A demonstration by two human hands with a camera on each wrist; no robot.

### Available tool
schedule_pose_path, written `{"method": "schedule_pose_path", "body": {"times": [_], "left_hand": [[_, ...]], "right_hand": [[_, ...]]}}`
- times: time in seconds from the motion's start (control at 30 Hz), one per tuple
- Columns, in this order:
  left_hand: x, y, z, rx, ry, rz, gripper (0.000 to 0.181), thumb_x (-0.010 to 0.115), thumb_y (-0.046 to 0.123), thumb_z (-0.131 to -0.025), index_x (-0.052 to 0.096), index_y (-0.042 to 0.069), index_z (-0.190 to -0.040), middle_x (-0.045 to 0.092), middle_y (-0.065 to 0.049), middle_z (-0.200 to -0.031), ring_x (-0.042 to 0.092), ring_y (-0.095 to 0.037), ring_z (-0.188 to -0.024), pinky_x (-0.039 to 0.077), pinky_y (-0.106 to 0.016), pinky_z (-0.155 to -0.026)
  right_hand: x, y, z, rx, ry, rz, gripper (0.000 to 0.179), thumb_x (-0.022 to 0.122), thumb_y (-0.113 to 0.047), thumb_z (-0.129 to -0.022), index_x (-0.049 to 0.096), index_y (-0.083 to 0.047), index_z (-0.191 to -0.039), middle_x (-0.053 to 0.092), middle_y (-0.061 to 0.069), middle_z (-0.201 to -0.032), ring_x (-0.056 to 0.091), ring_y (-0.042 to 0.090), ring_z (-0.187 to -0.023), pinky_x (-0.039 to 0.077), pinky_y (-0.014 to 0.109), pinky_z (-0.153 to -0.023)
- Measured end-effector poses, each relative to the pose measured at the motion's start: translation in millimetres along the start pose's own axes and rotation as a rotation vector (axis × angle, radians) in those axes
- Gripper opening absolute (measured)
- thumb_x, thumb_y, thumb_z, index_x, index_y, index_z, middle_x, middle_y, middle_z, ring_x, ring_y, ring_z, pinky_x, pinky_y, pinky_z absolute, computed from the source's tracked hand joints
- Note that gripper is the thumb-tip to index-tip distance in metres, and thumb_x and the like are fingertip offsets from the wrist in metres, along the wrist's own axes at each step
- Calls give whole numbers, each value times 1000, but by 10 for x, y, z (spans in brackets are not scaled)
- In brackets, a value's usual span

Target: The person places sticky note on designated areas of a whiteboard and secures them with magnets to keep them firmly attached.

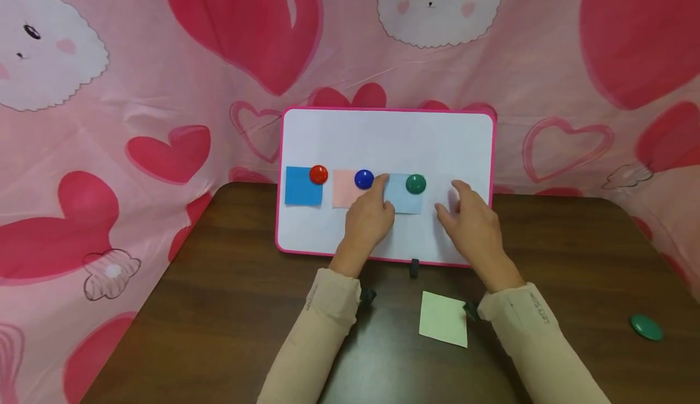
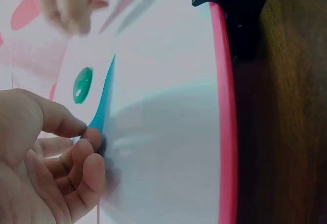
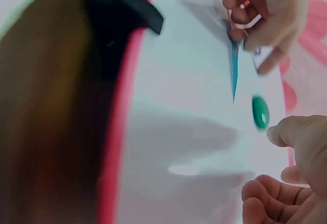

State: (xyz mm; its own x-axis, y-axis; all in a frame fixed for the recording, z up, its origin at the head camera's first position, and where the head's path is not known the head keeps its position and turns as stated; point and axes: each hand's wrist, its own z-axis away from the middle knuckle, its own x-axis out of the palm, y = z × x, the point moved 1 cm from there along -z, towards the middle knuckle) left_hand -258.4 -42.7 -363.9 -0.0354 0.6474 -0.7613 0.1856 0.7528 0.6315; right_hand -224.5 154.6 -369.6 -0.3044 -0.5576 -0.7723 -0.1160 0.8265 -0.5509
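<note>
In the head view, my left hand (image 1: pixel 369 219) is at the left edge of a light blue paper note (image 1: pixel 398 203) on the whiteboard (image 1: pixel 383 136). The left wrist view shows its thumb and a finger pinching the edge of that note (image 2: pixel 106 98), which stands out from the board. A round green magnet (image 1: pixel 415 184) lies over the note's upper right. To the right of the note is my right hand (image 1: pixel 474 225), its thumb and forefinger spread apart and nothing between them. In the right wrist view its fingertip comes close to the green magnet (image 3: pixel 260 112).
Further left on the board are a blue note (image 1: pixel 302 188) with a red magnet (image 1: pixel 319 174) and a pink note (image 1: pixel 343 190) with a blue magnet (image 1: pixel 363 179). On the brown table (image 1: pixel 229 307) lie a pale green note (image 1: pixel 442 322) and another green magnet (image 1: pixel 646 327). A black clip (image 1: pixel 414 268) grips the board's lower edge.
</note>
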Motion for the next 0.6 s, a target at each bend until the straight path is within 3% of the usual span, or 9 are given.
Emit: {"method": "schedule_pose_path", "body": {"times": [0.13, 0.33, 0.5, 0.6], "left_hand": [[-54, 52, 55, -20, -77, -91, 61, 53, 23, -103, 31, 19, -160, 58, -8, -66, 54, -22, -52, 42, -29, -49], [-59, 157, 233, -17, -193, -263, 70, 53, 32, -103, 21, 16, -163, 52, -5, -58, 50, -20, -47, 39, -29, -46], [86, 310, 481, 85, -308, -339, 70, 55, 38, -102, 26, 14, -161, 57, -4, -64, 57, -20, -56, 45, -32, -51], [256, 434, 705, 139, -420, -414, 69, 59, 44, -100, 35, 16, -158, 69, -5, -86, 65, -19, -76, 51, -34, -63]], "right_hand": [[-233, 345, 226, 9, 22, 13, 53, 64, -29, -98, 50, 0, -141, 60, 19, -99, 55, 35, -86, 49, 58, -80], [-675, 1005, 534, 51, -2, 95, 54, 57, -36, -101, 51, 6, -135, 60, 29, -107, 55, 45, -95, 40, 64, -82], [-1019, 1534, 756, 149, -131, 235, 68, 52, -49, -102, 47, 12, -131, 47, 42, -121, 46, 61, -107, 35, 73, -84], [-1214, 1807, 900, 226, -178, 330, 72, 51, -54, -101, 46, 13, -127, 42, 44, -117, 44, 64, -104, 37, 74, -80]]}}
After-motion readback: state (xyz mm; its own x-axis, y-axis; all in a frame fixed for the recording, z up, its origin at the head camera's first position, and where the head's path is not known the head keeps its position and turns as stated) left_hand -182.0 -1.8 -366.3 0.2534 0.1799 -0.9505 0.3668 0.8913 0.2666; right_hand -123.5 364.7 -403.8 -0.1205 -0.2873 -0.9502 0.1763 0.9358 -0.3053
